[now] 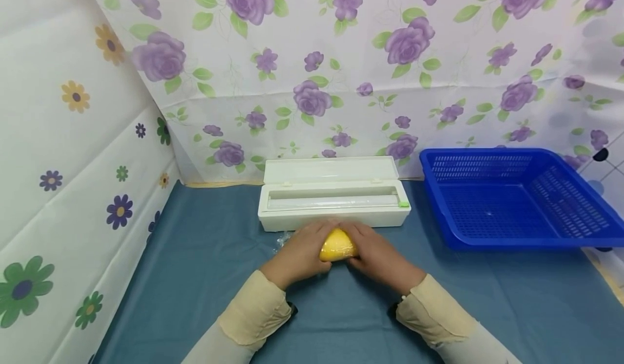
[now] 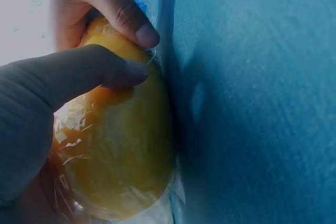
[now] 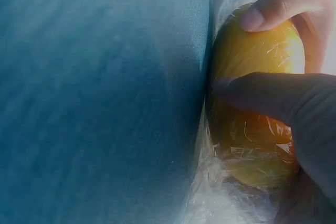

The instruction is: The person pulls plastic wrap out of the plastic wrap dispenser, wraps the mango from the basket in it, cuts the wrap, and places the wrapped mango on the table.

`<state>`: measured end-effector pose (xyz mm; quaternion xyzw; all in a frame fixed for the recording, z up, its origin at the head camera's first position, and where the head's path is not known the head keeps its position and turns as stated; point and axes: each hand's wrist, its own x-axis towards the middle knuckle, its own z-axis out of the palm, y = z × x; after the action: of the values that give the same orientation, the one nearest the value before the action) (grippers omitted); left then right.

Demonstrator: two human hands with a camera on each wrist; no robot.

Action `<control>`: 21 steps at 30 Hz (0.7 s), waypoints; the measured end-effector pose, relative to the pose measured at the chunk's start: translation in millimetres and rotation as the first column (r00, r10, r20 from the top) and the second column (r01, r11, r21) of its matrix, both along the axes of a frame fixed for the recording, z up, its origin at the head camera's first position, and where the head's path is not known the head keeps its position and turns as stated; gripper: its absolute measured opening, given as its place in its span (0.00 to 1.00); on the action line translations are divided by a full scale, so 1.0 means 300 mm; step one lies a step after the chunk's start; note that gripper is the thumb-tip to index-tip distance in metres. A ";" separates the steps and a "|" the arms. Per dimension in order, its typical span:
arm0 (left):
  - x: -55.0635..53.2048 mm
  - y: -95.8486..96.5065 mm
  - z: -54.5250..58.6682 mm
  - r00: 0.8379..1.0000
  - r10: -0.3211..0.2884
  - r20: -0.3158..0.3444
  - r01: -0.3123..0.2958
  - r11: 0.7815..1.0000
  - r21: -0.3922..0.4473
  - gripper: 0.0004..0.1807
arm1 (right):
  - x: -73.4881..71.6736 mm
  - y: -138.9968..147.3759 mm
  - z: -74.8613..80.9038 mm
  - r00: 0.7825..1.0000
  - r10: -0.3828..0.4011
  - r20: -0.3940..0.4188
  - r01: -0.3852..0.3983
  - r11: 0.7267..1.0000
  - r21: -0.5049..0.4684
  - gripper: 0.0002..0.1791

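Note:
A yellow mango (image 1: 337, 246) wrapped in clear cling film lies on the blue cloth, just in front of the white film box (image 1: 335, 220). My left hand (image 1: 304, 250) grips it from the left, with the thumb (image 2: 113, 69) across its near side. From the right, my right hand (image 1: 377, 253) holds it too, its thumb (image 3: 268, 93) pressed on the film. Loose, crumpled cling film (image 3: 220, 198) shows beyond the fruit's end in the right wrist view. A bit of film (image 1: 283, 239) also sticks out beside the left hand. The fingers behind the mango are mostly hidden.
Behind the hands, the box's lid (image 1: 331, 170) stands raised, and a roll of cling film (image 1: 333, 201) lies inside. A blue plastic basket (image 1: 441, 212) stands at the right. Flower-patterned sheets (image 1: 312, 131) rise at the back and left of the blue tablecloth (image 1: 205, 245).

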<state>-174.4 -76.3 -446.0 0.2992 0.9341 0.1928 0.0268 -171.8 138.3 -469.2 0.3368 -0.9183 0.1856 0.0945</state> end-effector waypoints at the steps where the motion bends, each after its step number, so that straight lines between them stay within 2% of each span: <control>1: 0.000 0.000 0.000 1.000 0.003 -0.001 -0.003 1.000 -0.010 0.45 | 0.000 0.001 0.000 1.000 -0.008 0.000 0.008 1.000 -0.001 0.40; 7: 0.005 0.001 0.002 1.000 0.007 -0.005 -0.008 0.998 -0.061 0.43 | 0.004 0.005 0.000 0.999 -0.034 -0.028 0.035 0.999 0.034 0.41; 13: 0.014 0.003 0.008 1.000 0.011 0.020 -0.009 0.995 -0.100 0.44 | 0.004 0.011 0.001 0.999 0.003 -0.050 -0.001 0.999 0.044 0.43; 17: 0.017 0.002 0.013 0.998 0.026 0.056 -0.021 0.996 -0.083 0.48 | 0.001 0.012 0.003 0.998 0.022 -0.060 -0.021 1.000 0.019 0.43; 21: 0.018 -0.006 0.024 0.993 0.036 0.115 -0.035 0.999 -0.012 0.51 | -0.001 0.014 0.014 0.998 0.029 -0.058 -0.028 1.000 0.005 0.44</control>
<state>-168.9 -78.2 -438.8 0.2709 0.9371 0.2054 0.0790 -172.1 142.6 -465.0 0.3553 -0.9107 0.1749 0.1178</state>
